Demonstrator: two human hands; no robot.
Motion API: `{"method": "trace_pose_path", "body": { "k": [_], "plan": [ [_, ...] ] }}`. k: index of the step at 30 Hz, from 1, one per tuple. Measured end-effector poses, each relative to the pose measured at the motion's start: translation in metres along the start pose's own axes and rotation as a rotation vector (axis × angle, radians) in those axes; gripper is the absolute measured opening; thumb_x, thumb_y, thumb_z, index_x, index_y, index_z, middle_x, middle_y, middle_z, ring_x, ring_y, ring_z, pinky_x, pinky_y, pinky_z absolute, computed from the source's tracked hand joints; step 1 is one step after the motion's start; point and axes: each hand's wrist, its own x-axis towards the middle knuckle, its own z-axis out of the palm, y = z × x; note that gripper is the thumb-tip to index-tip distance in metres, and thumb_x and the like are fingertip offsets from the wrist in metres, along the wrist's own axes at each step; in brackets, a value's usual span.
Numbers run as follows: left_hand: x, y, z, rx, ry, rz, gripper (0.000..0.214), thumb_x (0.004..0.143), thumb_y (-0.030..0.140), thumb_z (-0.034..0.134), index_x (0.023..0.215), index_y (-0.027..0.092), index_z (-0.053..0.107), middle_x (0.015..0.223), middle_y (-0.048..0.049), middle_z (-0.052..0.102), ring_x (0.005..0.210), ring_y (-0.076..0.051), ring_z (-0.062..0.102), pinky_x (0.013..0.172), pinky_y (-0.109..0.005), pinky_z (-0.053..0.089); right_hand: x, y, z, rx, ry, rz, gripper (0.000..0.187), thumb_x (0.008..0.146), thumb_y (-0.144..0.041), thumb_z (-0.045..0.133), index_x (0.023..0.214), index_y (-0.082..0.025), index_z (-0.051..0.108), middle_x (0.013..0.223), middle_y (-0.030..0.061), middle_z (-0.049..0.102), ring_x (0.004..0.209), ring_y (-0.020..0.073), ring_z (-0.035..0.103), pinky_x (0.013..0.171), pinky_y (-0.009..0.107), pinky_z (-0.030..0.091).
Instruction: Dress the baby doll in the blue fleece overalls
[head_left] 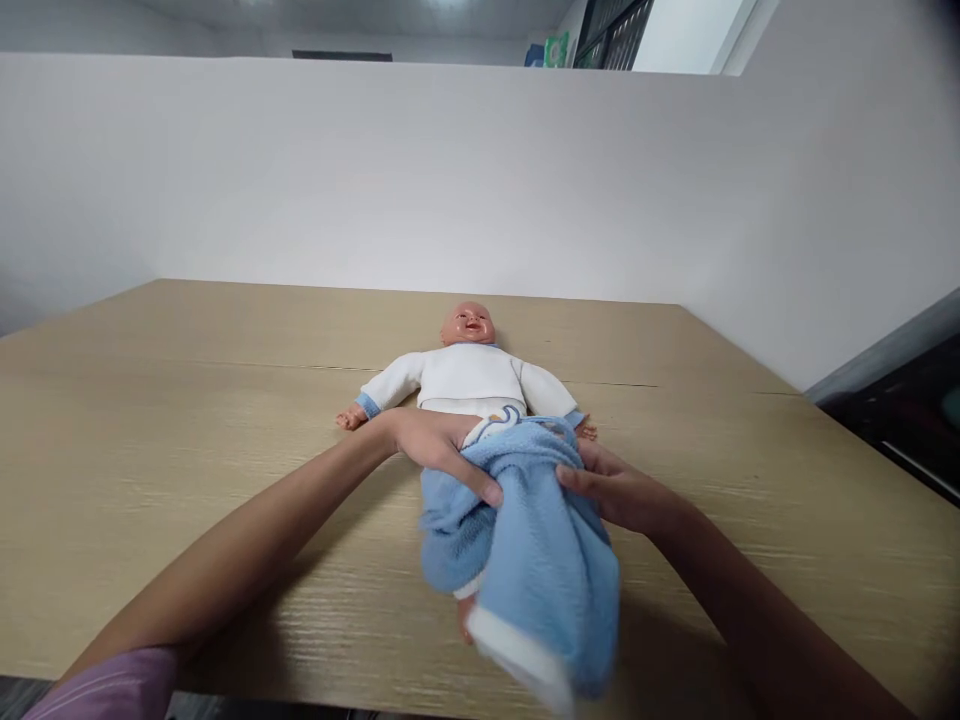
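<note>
A baby doll (469, 375) in a white top with blue cuffs lies on its back on the table, head toward the far side. Blue fleecy trousers (551, 560) with white hems and a drawstring cover its lower body. One leg lies flat with a bare foot showing below the hem; the other trouser leg rises toward me, its foot hidden. My left hand (450, 450) grips the waist on the left, thumb on top of the cloth, fingers mostly out of sight. On the right, my right hand (611, 485) pinches the trousers' side between thumb and fingers.
The wooden table (187, 430) reaches from its near edge below my arms to a white wall (420, 180). A dark, glossy object (907, 410) stands beyond the table's right edge. Seams run across the tabletop.
</note>
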Motion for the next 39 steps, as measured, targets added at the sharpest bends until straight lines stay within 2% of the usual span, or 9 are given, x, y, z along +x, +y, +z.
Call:
{"method": "trace_pose_path", "body": {
  "k": [5,8,12,17,24,29,34,36,39],
  "plan": [
    [-0.002,-0.007,-0.002,0.000,0.051,0.033,0.041,0.095,0.048,0.078,0.121,0.016,0.079,0.123,-0.0093,0.081,0.126,-0.031,0.072,0.120,-0.043,0.051,-0.006,-0.007,-0.001,-0.074,-0.300,0.118,0.087,0.070,-0.063,0.098,0.139,-0.018,0.069,0.116,0.0085,0.079,0.106,0.0272,0.077,0.097,0.035,0.059],
    [-0.001,-0.010,-0.001,-0.094,-0.032,-0.001,0.047,0.084,0.044,0.090,0.119,0.015,0.079,0.122,-0.0086,0.081,0.124,-0.032,0.073,0.120,-0.042,0.052,-0.006,-0.014,0.000,-0.146,-0.376,0.104,0.098,0.063,-0.054,0.104,0.145,-0.018,0.065,0.120,0.0089,0.079,0.118,0.0317,0.075,0.106,0.040,0.057],
    [0.000,-0.009,0.002,-0.193,-0.164,-0.019,0.054,0.066,0.034,0.103,0.112,0.014,0.082,0.116,-0.0066,0.082,0.126,-0.033,0.073,0.115,-0.036,0.056,-0.010,-0.026,0.000,-0.276,-0.339,0.097,0.088,0.064,-0.044,0.104,0.140,-0.018,0.069,0.120,0.0075,0.079,0.118,0.0319,0.075,0.110,0.041,0.055],
    [0.001,-0.002,0.006,-0.162,-0.166,-0.068,0.053,0.067,0.036,0.103,0.110,0.013,0.082,0.110,-0.0076,0.084,0.114,-0.030,0.077,0.102,-0.032,0.063,-0.015,-0.020,-0.001,-0.277,-0.310,0.067,0.071,0.073,-0.043,0.100,0.136,-0.019,0.073,0.110,0.0054,0.081,0.115,0.0296,0.076,0.107,0.040,0.057],
    [-0.001,-0.012,-0.002,-0.090,0.040,0.017,0.072,0.076,0.048,0.097,0.136,0.016,0.073,0.138,-0.0091,0.077,0.138,-0.032,0.066,0.120,-0.039,0.052,-0.008,0.002,-0.002,0.025,-0.081,-0.044,0.063,0.086,-0.054,0.091,0.134,-0.018,0.072,0.107,0.0050,0.079,0.094,0.0180,0.075,0.081,0.023,0.059],
    [0.002,-0.018,0.003,-0.125,0.141,0.089,0.077,0.088,0.053,0.086,0.153,0.021,0.062,0.157,-0.0089,0.065,0.149,-0.030,0.058,0.125,-0.038,0.047,-0.007,0.004,-0.002,0.060,-0.280,0.076,0.076,0.079,-0.055,0.096,0.137,-0.015,0.069,0.110,0.0078,0.078,0.095,0.0194,0.075,0.084,0.025,0.058],
    [0.004,-0.014,0.007,-0.111,0.100,0.097,0.086,0.087,0.054,0.087,0.159,0.018,0.056,0.162,-0.0103,0.061,0.150,-0.031,0.056,0.128,-0.041,0.043,-0.007,0.011,-0.004,0.085,-0.285,-0.029,0.086,0.064,-0.044,0.106,0.136,-0.016,0.068,0.105,0.0068,0.080,0.097,0.0234,0.076,0.088,0.031,0.059],
    [0.005,-0.011,0.007,-0.142,0.063,0.133,0.099,0.078,0.050,0.095,0.161,0.016,0.053,0.164,-0.0108,0.057,0.154,-0.033,0.052,0.129,-0.040,0.042,-0.007,0.008,0.001,0.035,-0.223,-0.049,0.079,0.064,-0.039,0.106,0.131,-0.017,0.070,0.107,0.0065,0.080,0.100,0.0248,0.076,0.094,0.035,0.059],
    [0.006,-0.008,0.006,-0.174,0.086,0.113,0.100,0.069,0.040,0.100,0.157,0.017,0.058,0.158,-0.0096,0.064,0.151,-0.033,0.054,0.128,-0.040,0.042,-0.009,-0.001,0.018,-0.004,0.031,-0.095,0.055,0.074,-0.034,0.099,0.122,-0.020,0.076,0.107,0.0044,0.081,0.103,0.0246,0.076,0.097,0.035,0.059]
  ]
}}
